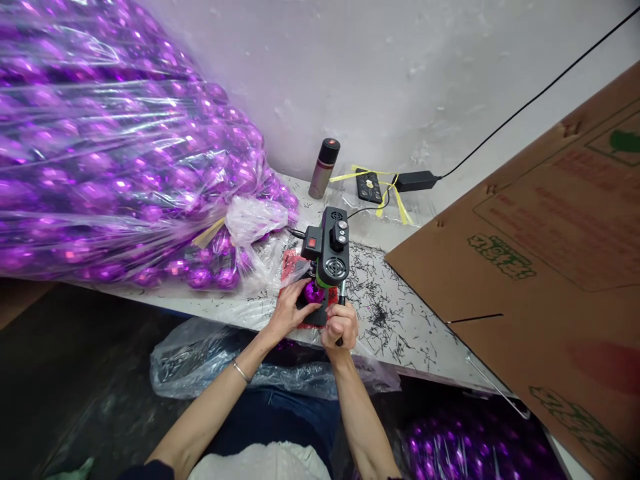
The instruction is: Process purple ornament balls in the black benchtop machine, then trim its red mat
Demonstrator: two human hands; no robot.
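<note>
Under the black machine [334, 247], a purple ball [313, 292] is held by the left hand [289, 309], the handle [342, 300] by the right hand [347, 324].

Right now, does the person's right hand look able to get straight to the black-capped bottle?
Probably not: the right hand is closed around the lever, and the black machine stands between it and the bottle. It would likely need to let go and go around.

I see one shiny purple ball [314, 292], round in shape, just below the head of a black machine [327, 233], which carries a red switch [312, 242] and round vents [335, 268].
</note>
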